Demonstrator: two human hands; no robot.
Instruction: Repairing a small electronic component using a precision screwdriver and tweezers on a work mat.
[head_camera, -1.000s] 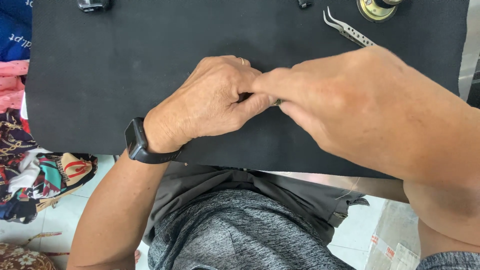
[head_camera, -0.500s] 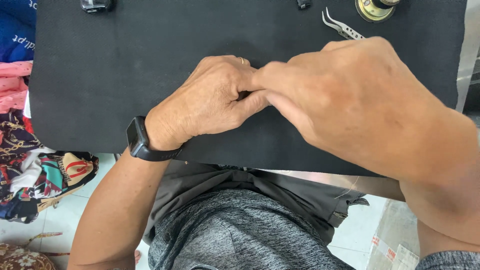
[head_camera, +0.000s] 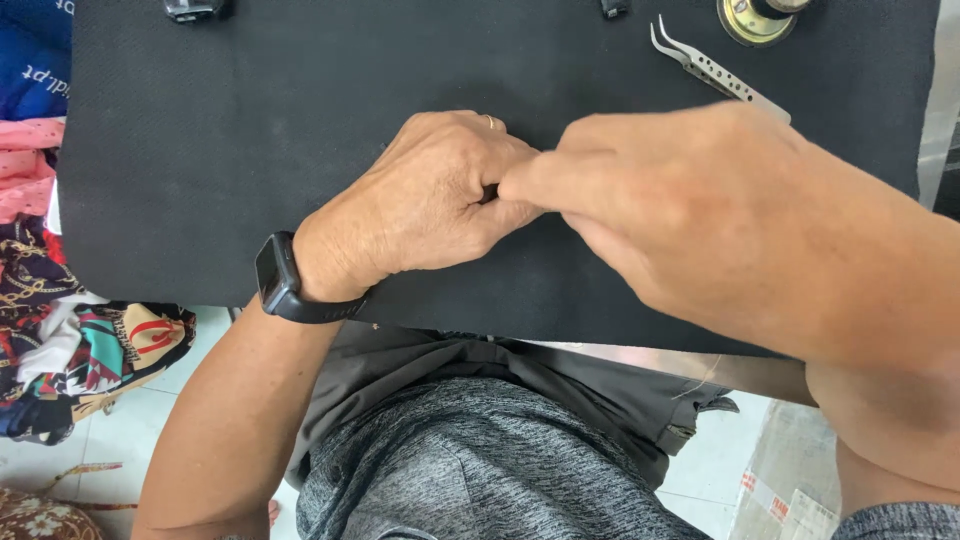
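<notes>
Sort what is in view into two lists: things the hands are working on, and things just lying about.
In hand:
- left hand and right hand, fingers pinched together over a small dark part, mostly hidden
- black felt work mat under them

Lying about:
- curved silver metal tweezers
- round brass fitting
- two small black pieces at the mat's far edge
- heap of patterned cloth

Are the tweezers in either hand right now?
No: the tweezers lie on the black mat at upper right, apart from the left hand and the right hand, whose fingertips meet at mid-mat.
</notes>
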